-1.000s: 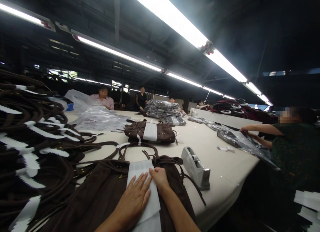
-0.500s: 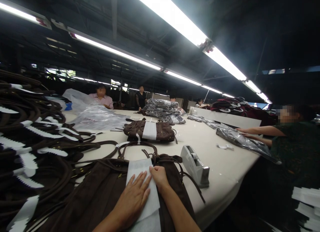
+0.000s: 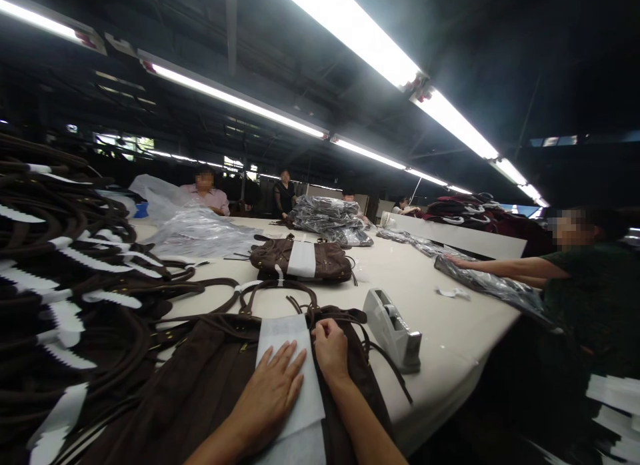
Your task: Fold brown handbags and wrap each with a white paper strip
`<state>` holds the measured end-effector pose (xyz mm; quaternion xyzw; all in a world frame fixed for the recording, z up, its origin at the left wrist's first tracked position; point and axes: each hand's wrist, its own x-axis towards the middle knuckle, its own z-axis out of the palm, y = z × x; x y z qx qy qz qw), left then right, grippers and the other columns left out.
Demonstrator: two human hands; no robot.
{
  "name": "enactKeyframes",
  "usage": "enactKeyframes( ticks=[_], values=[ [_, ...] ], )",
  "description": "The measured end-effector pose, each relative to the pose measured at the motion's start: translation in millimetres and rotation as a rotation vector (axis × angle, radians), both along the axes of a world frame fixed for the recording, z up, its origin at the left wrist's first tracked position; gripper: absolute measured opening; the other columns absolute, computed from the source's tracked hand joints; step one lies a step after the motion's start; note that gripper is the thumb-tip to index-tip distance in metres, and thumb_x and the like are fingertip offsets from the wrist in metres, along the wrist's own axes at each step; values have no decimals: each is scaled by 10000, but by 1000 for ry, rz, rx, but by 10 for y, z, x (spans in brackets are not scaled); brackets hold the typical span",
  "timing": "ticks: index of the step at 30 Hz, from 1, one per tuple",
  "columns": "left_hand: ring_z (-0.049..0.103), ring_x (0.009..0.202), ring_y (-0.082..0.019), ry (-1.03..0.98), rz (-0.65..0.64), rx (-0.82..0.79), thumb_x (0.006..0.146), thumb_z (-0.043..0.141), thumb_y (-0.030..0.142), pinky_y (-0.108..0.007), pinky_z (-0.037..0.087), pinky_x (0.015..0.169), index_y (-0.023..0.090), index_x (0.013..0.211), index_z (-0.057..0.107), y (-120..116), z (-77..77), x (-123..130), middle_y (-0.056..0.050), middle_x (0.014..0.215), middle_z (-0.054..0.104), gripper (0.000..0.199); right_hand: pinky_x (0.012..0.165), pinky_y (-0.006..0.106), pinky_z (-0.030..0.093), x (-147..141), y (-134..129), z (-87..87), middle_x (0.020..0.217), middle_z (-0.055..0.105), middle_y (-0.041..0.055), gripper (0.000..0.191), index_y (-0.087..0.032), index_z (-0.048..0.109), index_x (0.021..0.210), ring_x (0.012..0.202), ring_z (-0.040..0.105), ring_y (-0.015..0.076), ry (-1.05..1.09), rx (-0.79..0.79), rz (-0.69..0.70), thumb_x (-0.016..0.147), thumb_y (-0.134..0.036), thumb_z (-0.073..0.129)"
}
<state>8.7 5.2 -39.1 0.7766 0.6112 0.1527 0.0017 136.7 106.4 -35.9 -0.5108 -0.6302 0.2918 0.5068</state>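
A large dark brown handbag lies before me, its handles stretching away. Around its middle runs a white paper band. My left hand rests flat on this band, fingers stretched out. Just right of the band's upper part, over the brown cloth, my right hand is closed with fingers curled; what they hold, if anything, is hidden. A grey tape dispenser stands on the table to the right. Beyond the handles sits a smaller brown handbag, also wrapped in a white band.
Piled brown bags with white-wrapped handles crowd the left. Clear plastic bags and a stack of plastic-wrapped goods lie farther back on the cream table. At right, a co-worker reaches onto a wrapped item.
My right hand has shifted slightly right, off the white band's edge, and its fingers have curled in. My left hand stays flat on the band. The co-worker's arms have moved left.
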Motion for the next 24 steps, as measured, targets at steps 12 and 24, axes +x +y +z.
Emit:
enactKeyframes(
  ticks=[12, 24],
  values=[
    [434, 1347, -272, 61, 36, 226, 987, 267, 450, -504, 322, 1138, 127, 1397, 470, 46, -277, 4, -145, 1440, 470, 560, 903, 303, 469, 169, -365, 1, 981, 733, 59, 342, -179, 724, 977, 942, 662, 188, -187, 80, 408, 797, -92, 447],
    [400, 1369, -271, 72, 40, 121, 986, 253, 439, -516, 333, 1130, 96, 1400, 457, -29, -113, 30, -155, 1461, 433, 574, 824, 289, 486, 188, -350, -37, 832, 718, 45, 217, -184, 738, 792, 827, 661, 186, -119, 71, 366, 745, -112, 539]
  ],
)
